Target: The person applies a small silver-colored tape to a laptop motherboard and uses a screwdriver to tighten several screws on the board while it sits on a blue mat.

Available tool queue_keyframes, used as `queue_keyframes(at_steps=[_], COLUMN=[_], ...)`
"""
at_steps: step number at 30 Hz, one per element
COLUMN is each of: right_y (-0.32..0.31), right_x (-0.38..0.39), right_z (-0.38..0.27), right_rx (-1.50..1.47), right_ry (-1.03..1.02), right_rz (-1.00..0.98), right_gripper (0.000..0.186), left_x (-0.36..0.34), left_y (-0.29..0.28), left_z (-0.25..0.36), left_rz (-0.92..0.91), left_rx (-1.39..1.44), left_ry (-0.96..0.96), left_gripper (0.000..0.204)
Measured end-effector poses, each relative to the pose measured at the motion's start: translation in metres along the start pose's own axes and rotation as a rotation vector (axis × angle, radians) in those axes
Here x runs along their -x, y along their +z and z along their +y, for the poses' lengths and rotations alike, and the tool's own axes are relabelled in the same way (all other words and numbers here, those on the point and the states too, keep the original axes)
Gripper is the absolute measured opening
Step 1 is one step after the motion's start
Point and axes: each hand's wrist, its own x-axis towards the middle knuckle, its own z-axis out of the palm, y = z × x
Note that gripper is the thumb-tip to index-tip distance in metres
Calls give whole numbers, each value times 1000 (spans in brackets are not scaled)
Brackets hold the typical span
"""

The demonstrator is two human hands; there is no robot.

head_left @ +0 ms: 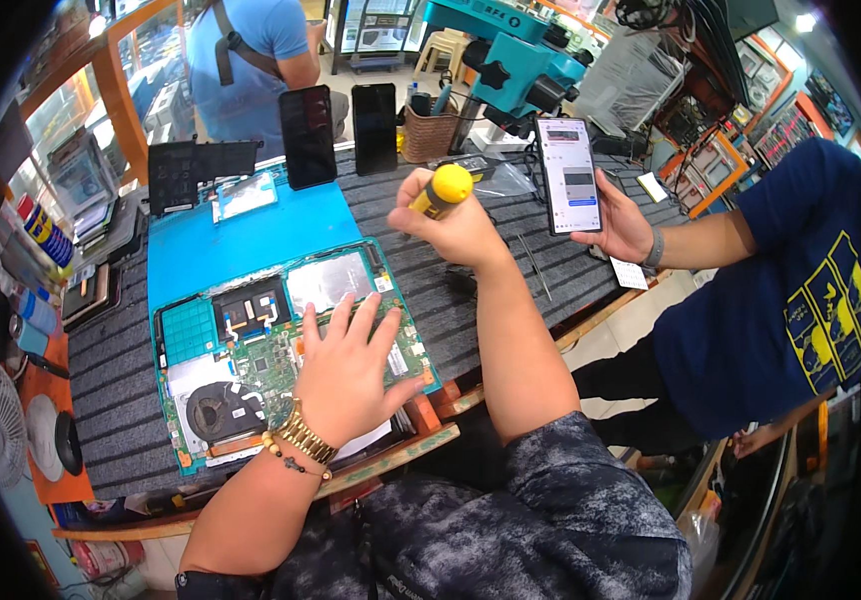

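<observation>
Your left hand (pixel 343 378), fingers spread and gripping nothing, lies across a laptop's green circuit board (pixel 263 358); your right hand (pixel 463 236) clasps a yellow-and-black screwdriver (pixel 445 190) above the surface (pixel 111 375).

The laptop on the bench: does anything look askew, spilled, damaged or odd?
Nothing looks spilled or plainly broken. Only the laptop is unusual: its cover is off, leaving the green circuit board exposed beneath the left hand, and a flat black part lies apart, at the far edge of the blue panel.
</observation>
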Motion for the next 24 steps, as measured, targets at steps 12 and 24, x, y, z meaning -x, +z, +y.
queue_keyframes(at_steps=[12, 24], right_y=[31, 28], right_x=[-9, -11], right_z=[8, 5], right_rx=[-255, -301], right_ry=[-282, -342], right_rz=[412, 538], right_gripper=[29, 40], left_x=[-4, -9], left_y=[4, 10], left_z=[-2, -2], left_rz=[76, 65], left_rx=[35, -2], left_ry=[-31, -49], left_gripper=[83, 82])
